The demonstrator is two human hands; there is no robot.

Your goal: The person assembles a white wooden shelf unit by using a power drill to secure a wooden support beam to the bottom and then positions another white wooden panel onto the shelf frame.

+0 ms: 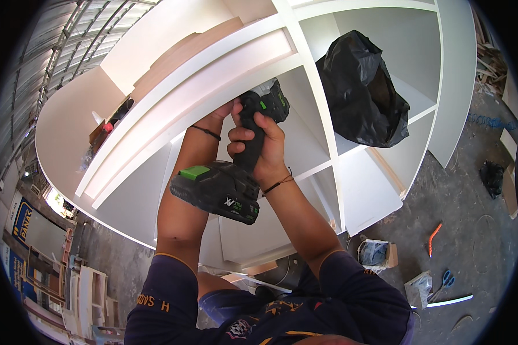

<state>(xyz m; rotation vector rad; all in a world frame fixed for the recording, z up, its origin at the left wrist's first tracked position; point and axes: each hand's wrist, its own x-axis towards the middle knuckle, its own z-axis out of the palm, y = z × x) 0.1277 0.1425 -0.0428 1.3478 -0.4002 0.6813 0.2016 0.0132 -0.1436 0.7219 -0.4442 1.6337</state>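
My right hand [269, 144] is wrapped round the grip of a black and green cordless drill [251, 138]. The drill's battery base points back toward me, and its head is up by the white cabinet's framing. What its tip touches is hidden. Close beside the drill head, my left hand [224, 111] reaches up to the underside of a white cabinet rail [242, 77]. Most of its fingers are hidden behind the drill, so I cannot make out their grip. The white cabinet [319, 103] has several open compartments and surrounds both forearms.
A black plastic bag [362, 92] sits in the upper right compartment. On the concrete floor at right lie an orange-handled tool [434, 238], blue-handled scissors [448, 279], a small box [379, 255] and another black bag [491, 178]. Wooden frames [92, 293] stand at lower left.
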